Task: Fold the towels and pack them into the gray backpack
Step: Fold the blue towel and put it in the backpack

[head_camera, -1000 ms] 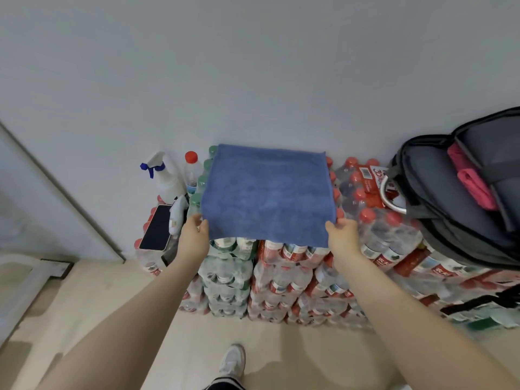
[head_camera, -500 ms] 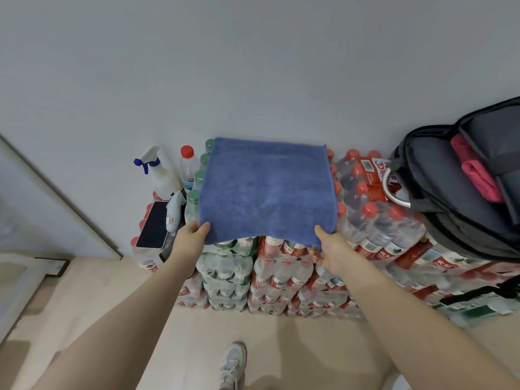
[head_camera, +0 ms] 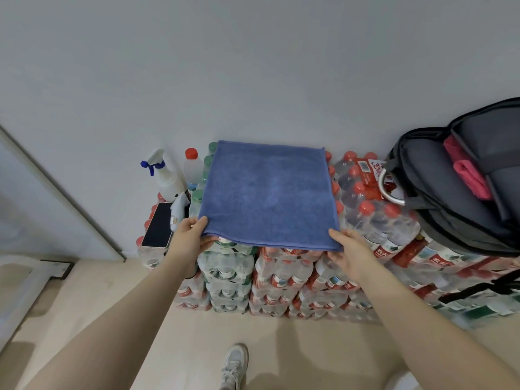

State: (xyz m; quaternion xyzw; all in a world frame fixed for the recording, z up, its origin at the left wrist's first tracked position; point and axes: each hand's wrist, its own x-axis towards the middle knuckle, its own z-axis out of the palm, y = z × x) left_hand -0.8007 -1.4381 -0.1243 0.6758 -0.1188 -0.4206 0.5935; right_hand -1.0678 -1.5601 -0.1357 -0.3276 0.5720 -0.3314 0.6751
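Blue towel pinched at both near corners, mid-fold.

Left hand [head_camera: 188, 237] pinched the near-left corner, thumb on top, other fingers under the cloth. Right hand [head_camera: 348, 251] pinched the near-right corner likewise. Towel [head_camera: 267, 192] lay flat at frame centre on stacked bottle packs [head_camera: 281, 280], stretching up-frame from both hands toward the wall, near edge crosswise between them. Neither hand nearer. Likely next fold: near edge up-frame onto far edge. Backpack [head_camera: 461, 198] gaped open at right, nearer the right hand, pink cloth [head_camera: 468, 175] inside.
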